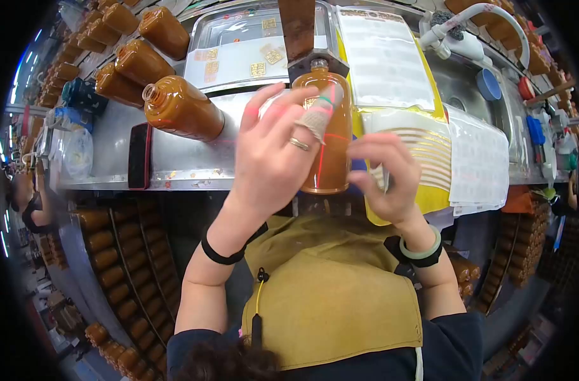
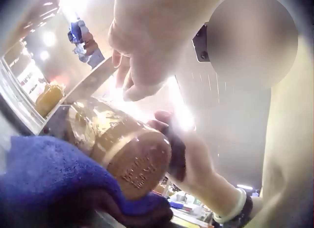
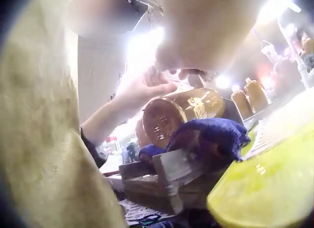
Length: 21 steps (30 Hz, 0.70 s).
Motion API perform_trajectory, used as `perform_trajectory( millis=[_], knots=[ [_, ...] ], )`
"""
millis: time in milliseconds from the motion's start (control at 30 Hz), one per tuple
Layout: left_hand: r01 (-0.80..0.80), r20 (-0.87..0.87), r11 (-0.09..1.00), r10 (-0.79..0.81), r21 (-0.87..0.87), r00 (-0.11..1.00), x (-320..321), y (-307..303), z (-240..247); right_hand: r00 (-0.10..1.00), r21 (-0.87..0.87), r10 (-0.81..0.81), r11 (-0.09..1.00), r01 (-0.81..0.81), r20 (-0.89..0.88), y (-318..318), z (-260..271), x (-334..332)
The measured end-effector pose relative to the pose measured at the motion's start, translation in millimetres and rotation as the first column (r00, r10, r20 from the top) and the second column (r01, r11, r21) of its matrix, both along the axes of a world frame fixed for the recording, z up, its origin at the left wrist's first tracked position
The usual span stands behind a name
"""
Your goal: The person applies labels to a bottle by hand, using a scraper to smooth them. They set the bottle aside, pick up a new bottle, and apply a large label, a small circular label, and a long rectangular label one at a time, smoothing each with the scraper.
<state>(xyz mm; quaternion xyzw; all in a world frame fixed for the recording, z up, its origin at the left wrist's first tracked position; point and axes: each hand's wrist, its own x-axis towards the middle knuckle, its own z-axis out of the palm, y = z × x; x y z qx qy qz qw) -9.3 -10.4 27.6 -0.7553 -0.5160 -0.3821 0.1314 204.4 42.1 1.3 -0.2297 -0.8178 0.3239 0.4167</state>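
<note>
A glossy amber-brown bottle (image 1: 327, 162) lies on its side, neck away from the person, with red alignment lines crossing it. My left hand (image 1: 270, 149) reaches over its left side, fingers extended, a wrapped fingertip at the gold decal on its upper face. That hand has a ring and a beige finger cover. Just right of the bottle is my right hand (image 1: 394, 174), fingers bent toward the thumb. Against that hand the left wrist view shows a dark flat piece (image 2: 175, 152), its kind unclear. A blue cloth (image 3: 211, 137) lies under the bottle.
Several brown bottles (image 1: 185, 108) stand at the left, near a phone (image 1: 139, 155). A tray (image 1: 226, 66) with gold decals is behind. Decal sheets (image 1: 385, 70) and a yellow sheet (image 1: 439, 193) lie at the right, beside a sink (image 1: 461, 89) with a faucet (image 1: 486, 9).
</note>
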Motion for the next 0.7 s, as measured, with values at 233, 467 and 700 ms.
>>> perform_trajectory(
  millis=[233, 467, 700],
  knots=[
    [0.076, 0.500, 0.967, 0.059, -0.245, 0.864, 17.8, -26.5, 1.3, 0.984, -0.371, -0.178, 0.913, 0.171, 0.015, 26.5, 18.3, -21.1],
    [0.409, 0.861, 0.770, 0.354, -0.490, 0.365, 21.5, -17.2, -18.6, 0.998, -0.655, -0.030, 0.753, 0.054, 0.048, 54.5, -0.6, -48.5],
    [0.481, 0.855, 0.707, 0.447, -0.518, 0.264, 23.3, -11.8, -28.2, 0.999, -0.688, -0.011, 0.725, 0.040, 0.046, 57.2, 3.6, -47.2]
  ],
)
